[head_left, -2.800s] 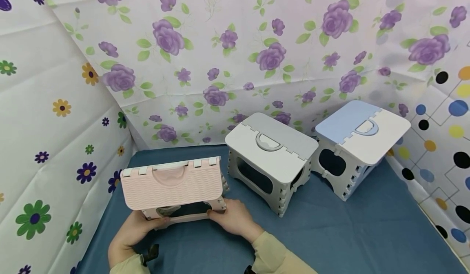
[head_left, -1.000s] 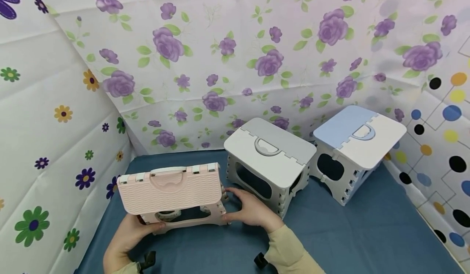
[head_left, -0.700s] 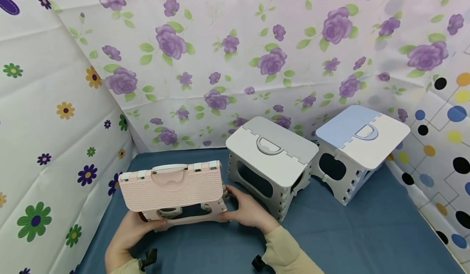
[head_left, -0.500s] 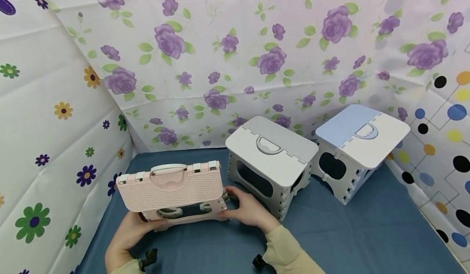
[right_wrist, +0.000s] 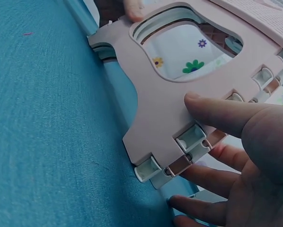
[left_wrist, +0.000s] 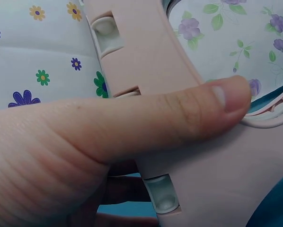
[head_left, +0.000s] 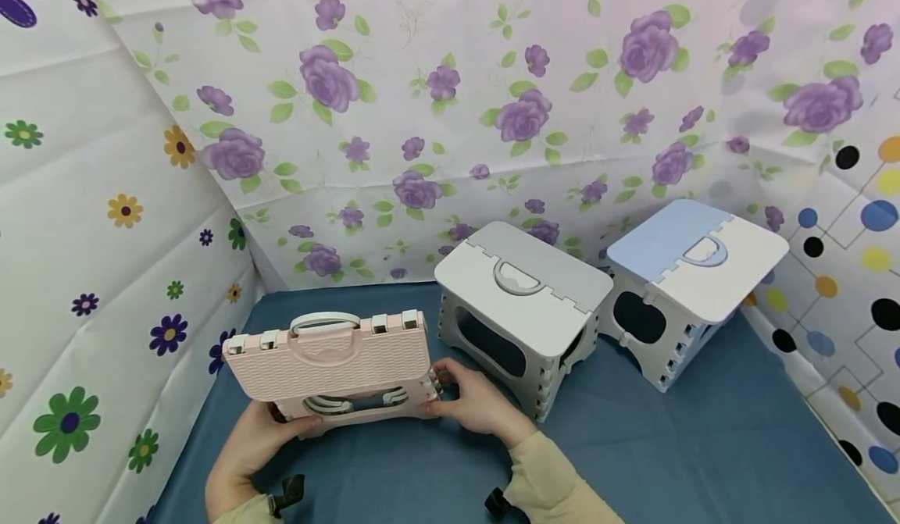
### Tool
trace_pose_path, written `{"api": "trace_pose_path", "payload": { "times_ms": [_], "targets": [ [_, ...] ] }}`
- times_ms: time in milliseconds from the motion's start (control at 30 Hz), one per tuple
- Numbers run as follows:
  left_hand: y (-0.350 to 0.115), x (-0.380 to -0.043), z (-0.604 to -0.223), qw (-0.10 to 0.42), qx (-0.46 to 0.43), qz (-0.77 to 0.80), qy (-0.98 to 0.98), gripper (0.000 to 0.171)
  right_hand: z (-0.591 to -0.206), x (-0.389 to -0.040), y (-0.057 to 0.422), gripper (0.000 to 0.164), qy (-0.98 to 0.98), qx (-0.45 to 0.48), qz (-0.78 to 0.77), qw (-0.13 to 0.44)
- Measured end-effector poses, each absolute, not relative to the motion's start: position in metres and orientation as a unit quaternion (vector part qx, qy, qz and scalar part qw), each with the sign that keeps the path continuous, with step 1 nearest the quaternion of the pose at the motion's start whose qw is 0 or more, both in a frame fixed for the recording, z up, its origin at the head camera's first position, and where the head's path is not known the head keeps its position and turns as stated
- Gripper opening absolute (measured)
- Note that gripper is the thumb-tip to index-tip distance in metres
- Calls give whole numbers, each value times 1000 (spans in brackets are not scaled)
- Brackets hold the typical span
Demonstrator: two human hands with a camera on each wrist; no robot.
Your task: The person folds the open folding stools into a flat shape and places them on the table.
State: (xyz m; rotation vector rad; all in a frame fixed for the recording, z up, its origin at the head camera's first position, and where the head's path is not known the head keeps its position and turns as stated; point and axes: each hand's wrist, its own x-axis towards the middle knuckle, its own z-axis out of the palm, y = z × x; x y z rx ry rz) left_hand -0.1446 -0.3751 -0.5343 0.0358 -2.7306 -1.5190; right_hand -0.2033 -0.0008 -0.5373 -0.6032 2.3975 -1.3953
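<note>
A pink folding stool (head_left: 394, 364) stands partly folded at the left of the table, its textured top half sloping down toward the front and its white handle (head_left: 326, 319) sticking up along the ridge. My left hand (head_left: 256, 438) grips the lower left end. In the left wrist view its thumb (left_wrist: 179, 113) lies across the pink leg panel (left_wrist: 207, 184), with the other fingers mostly hidden behind. At the lower right end, my right hand (head_left: 478, 403) holds the hinged side, thumb in front and fingers behind the leg (right_wrist: 155, 109) in the right wrist view.
A grey and white folding stool (head_left: 520, 274) stands unfolded right of the pink one. Beyond it at the right is a blue and white stool (head_left: 703, 262), also unfolded. Patterned cloth walls (head_left: 422, 118) enclose the blue-covered table (head_left: 598, 454) at the back and sides.
My right hand has shifted from the front lower bar to the stool's right end. The pink stool has folded further: its handle rises higher and its legs have drawn closer together.
</note>
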Motion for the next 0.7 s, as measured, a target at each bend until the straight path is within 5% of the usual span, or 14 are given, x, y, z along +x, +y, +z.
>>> {"api": "trace_pose_path", "payload": {
  "times_ms": [700],
  "targets": [
    [-372, -142, -533, -24, 41, -487, -872, 65, -549, -201, -11, 41, 828, -189, -508, 145]
  ]
}}
